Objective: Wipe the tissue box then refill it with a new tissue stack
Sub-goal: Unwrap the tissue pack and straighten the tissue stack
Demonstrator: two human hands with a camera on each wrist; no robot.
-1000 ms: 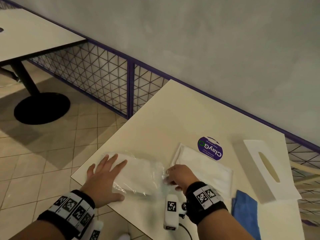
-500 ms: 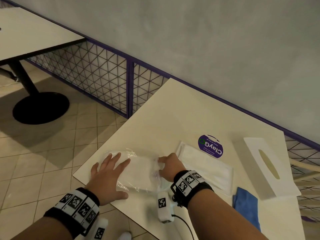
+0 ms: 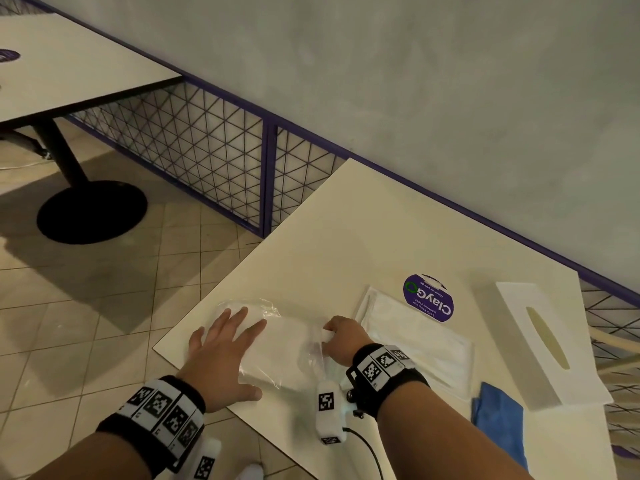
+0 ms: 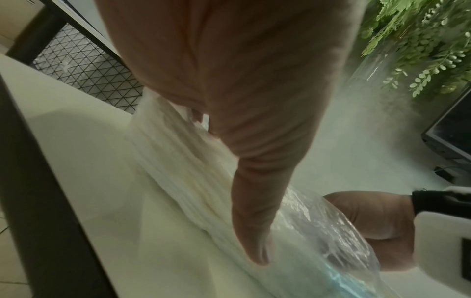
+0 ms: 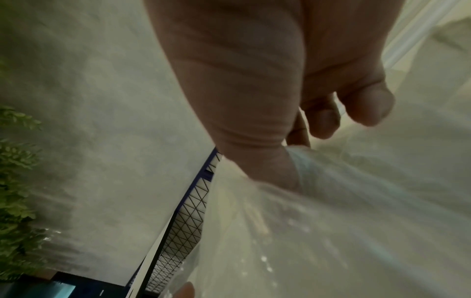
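Note:
A stack of white tissues in a clear plastic wrapper (image 3: 280,351) lies near the table's left front corner. My left hand (image 3: 225,348) presses flat on its left half, fingers spread (image 4: 251,231). My right hand (image 3: 341,336) has curled fingers pinching the wrapper's right end (image 5: 300,171). The white tissue box cover (image 3: 550,344), with an oval slot, lies at the right. A flat white tray-like piece (image 3: 415,337) lies between it and the wrapped stack. A blue cloth (image 3: 498,424) lies near the front edge.
A round purple sticker (image 3: 428,297) is on the cream table (image 3: 346,237). A purple mesh fence (image 3: 214,161) runs along the grey wall. Another table (image 3: 52,81) with a black pedestal stands far left over tiled floor. Green foliage (image 4: 420,40) shows in the left wrist view.
My right hand has slid left along the wrapper's right end, and the plastic there has bunched. The left hand stays pressed on the stack. The camera shifted slightly.

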